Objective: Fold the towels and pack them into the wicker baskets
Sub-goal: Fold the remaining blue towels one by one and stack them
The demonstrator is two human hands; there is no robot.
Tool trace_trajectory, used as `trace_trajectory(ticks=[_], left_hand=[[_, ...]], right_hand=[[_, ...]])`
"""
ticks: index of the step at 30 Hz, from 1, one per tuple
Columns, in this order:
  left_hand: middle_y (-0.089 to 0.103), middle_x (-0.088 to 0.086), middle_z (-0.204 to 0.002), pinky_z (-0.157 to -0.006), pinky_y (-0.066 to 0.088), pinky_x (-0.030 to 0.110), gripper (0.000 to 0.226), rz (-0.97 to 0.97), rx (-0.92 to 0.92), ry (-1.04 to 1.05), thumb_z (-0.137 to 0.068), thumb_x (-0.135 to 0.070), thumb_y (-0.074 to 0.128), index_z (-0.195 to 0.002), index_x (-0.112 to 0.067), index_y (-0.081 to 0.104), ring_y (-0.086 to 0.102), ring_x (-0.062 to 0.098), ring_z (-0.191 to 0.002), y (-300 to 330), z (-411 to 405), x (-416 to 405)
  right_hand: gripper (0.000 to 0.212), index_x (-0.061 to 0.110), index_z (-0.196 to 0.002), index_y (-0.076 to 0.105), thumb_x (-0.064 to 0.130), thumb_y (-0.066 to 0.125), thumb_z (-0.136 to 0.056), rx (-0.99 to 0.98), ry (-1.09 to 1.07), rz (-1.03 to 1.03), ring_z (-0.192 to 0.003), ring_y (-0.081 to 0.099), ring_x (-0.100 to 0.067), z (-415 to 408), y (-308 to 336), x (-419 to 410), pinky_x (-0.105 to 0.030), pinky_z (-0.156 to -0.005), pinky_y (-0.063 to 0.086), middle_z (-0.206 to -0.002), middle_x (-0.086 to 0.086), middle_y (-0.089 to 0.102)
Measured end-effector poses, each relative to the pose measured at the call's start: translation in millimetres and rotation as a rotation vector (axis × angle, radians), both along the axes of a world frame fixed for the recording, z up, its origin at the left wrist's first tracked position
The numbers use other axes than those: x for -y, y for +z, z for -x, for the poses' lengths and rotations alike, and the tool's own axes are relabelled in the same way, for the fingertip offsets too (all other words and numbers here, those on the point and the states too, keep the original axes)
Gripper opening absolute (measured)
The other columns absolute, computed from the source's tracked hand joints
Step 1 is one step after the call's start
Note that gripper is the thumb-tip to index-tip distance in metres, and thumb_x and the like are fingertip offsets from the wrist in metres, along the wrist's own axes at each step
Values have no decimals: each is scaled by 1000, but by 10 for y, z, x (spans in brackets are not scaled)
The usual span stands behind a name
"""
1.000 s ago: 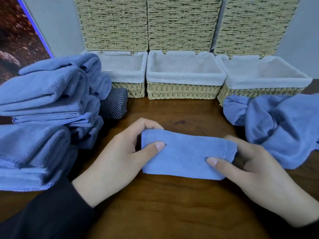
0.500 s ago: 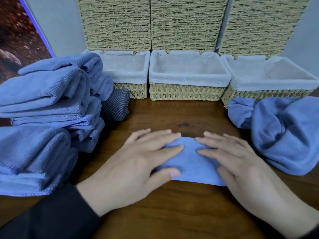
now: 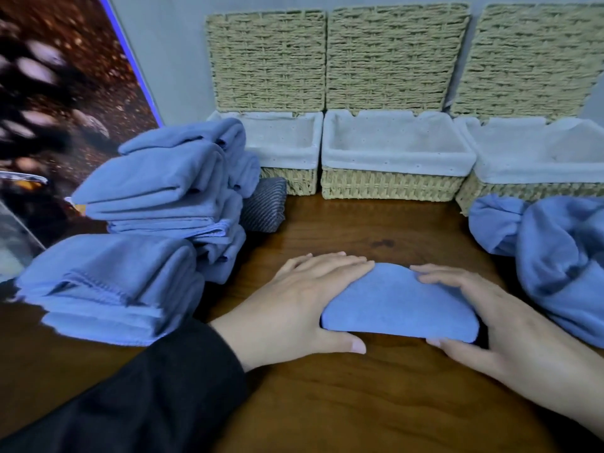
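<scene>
You have three lined wicker baskets in a row at the back: left, middle and right, each with a woven lid standing behind it. One small folded blue towel sits between your two hands, left and right. There are two stacks of folded blue towels, one dark grey folded cloth and one loose heap of blue towels.

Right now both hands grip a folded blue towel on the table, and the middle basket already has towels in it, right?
Not quite. The head view shows the middle basket holding only its pale liner. The left hand and right hand do grip the folded blue towel.
</scene>
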State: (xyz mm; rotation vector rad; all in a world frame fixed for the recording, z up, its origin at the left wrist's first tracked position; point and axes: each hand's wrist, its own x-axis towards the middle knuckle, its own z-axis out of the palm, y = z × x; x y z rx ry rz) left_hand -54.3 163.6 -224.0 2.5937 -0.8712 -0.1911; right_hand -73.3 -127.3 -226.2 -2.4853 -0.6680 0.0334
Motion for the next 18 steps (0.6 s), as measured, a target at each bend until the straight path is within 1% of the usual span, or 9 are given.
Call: trace_trajectory(ticks=[2,4,6,7,9,12,16,17,18], left_hand=[[26,-25,-160,-125,7,32,87,86,5,35,-82,-59,73,-153,-43,26,11,-8,-149,-19,-5,-18],[43,-23,-150,-122,22,32,68,205,-47,117,-83,-51,76,-141,-43,43,30,-4,-142,2,11,-21],[60,-20,-128,-104,46,32,44,386,-147,230,-85,-46,77,-122,-40,54,53,-1,-120,50,43,-5],[64,-17,-117,-94,52,32,36,482,-188,276,-86,-44,76,-116,-38,56,60,1,-108,79,65,10],[67,-15,-109,-87,57,31,28,655,-241,336,-91,-41,72,-114,-34,57,65,2,-100,136,115,59],[66,-14,-115,-86,58,27,31,877,-272,423,-96,-39,66,-125,-35,53,66,2,-101,264,177,156],[62,-14,-122,-84,57,21,58,1026,-294,482,-90,-37,74,-139,-41,43,66,2,-103,565,276,156],[60,-17,-123,-85,57,20,63,1022,-279,477,-89,-38,75,-142,-41,41,65,0,-104,636,297,101],[60,-19,-123,-87,57,21,66,1030,-259,481,-89,-39,75,-144,-41,39,65,-2,-104,718,329,26]], right_hand=[[59,62,-128,42,56,67,-75,-25,-61,-98,-131,43,15,16,25,-61,-11,-107,33,-140,38,49],[50,60,-121,47,55,66,-74,-38,-116,-193,-118,53,15,63,53,-129,-9,-95,41,-130,35,57],[45,55,-118,52,55,64,-75,-42,-176,-284,-107,59,9,92,84,-161,-15,-84,48,-122,28,61],[44,50,-119,54,55,64,-76,-65,-211,-338,-103,61,5,97,115,-185,-19,-80,49,-119,24,62],[39,45,-117,58,53,62,-78,-118,-277,-476,-99,65,1,91,170,-246,-28,-79,53,-112,19,67],[25,47,-107,65,52,57,-83,-170,-385,-657,-99,67,-1,148,318,-474,-30,-81,56,-105,20,72],[57,40,-119,66,77,55,-79,-242,-463,-771,-108,69,-17,240,510,-702,-57,-100,51,-112,12,74],[54,39,-116,69,78,54,-81,-244,-439,-785,-107,70,-16,254,601,-762,-53,-100,52,-111,13,74],[44,37,-108,72,71,52,-88,-262,-422,-819,-101,70,-10,259,686,-812,-42,-95,56,-106,16,75]])
